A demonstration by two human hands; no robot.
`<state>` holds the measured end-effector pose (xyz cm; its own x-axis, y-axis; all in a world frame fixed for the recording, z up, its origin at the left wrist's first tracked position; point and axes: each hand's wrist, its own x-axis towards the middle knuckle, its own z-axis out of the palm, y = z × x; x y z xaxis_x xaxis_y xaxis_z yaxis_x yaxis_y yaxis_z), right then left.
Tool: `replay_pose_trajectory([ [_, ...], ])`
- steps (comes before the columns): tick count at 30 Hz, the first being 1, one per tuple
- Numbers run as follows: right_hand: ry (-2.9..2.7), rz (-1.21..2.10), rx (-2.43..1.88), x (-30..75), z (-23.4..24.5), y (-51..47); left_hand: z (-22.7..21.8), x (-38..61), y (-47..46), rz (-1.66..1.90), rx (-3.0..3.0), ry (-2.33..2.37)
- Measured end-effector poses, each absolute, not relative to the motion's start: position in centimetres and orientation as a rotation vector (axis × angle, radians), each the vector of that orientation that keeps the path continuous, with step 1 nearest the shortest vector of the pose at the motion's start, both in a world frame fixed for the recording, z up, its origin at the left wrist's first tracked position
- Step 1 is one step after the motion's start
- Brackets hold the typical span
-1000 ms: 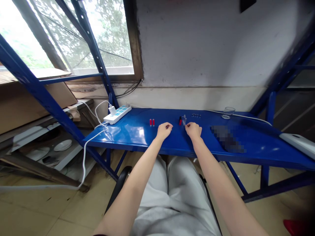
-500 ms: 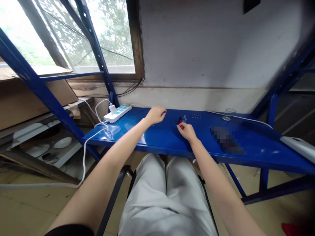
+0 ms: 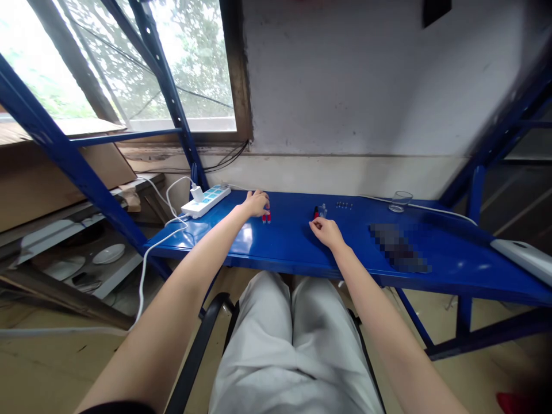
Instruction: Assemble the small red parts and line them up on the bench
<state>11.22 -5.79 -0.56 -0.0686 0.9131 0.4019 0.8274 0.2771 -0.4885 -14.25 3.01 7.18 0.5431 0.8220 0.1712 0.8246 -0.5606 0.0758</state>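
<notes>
Red pale-tipped pieces [image 3: 269, 219] sit at eleven o'clock; the left hand [image 3: 257, 203] has just come over to them, shifting the work there, its grip unclear. At one o'clock, the right hand [image 3: 326, 231] has fingertips together.

L hand [image 3: 257, 203] moved L to red pcs [image 3: 269, 218] (R hand [image 3: 326, 231] shifted slightly L too)

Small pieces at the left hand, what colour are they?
The small pieces are red with pale near ends, shown in the head view.
</notes>
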Motion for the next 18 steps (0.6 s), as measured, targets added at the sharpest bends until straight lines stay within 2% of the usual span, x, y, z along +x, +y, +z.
replay_pose_trajectory([
  [7, -1.914, 0.183, -1.557, 11.4, -0.8, -5.5, 6.9, -13.8, 2.8, -0.299, -2.745, -1.404],
  [11, -1.912, 0.197, -1.545, 11.4, -0.8, -5.5, 6.9, -13.2, 2.5, -0.446, -2.750, -1.351],
  [14, -1.897, 0.188, -1.501, 11.5, -1.0, -5.3, 6.9, -11.8, 1.7, -0.740, -2.746, -1.312],
  [18, -1.853, 0.165, -1.417, 11.5, -1.1, -5.2, 5.7, -8.8, 0.4, -1.431, -2.638, -1.274],
])
